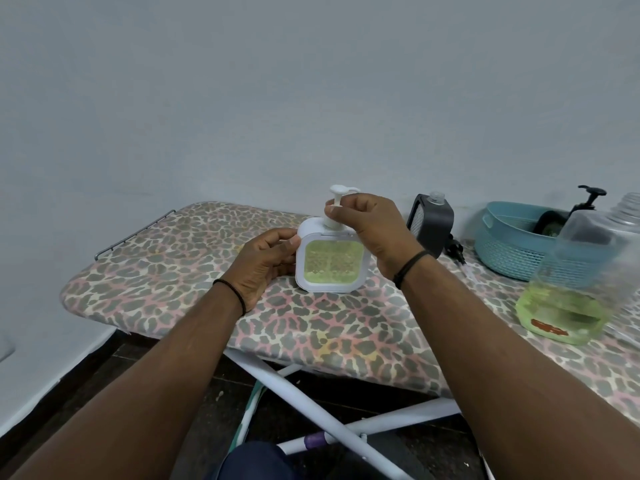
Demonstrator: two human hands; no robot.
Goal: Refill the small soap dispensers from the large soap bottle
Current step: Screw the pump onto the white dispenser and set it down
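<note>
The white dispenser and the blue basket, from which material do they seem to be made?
White dispenser: seemingly smooth matte plastic, with a clear front window showing green soap. Blue basket: probably moulded plastic, judging by its even colour and perforated lattice wall; its finish is hard to judge at this distance.

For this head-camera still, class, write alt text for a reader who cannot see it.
A person's left hand steadies a white soap dispenser of green liquid on a leopard-print ironing board while the right hand pinches its pump. To the right stand a dark, capless dispenser, a blue basket and a large, nearly empty soap bottle.
</note>
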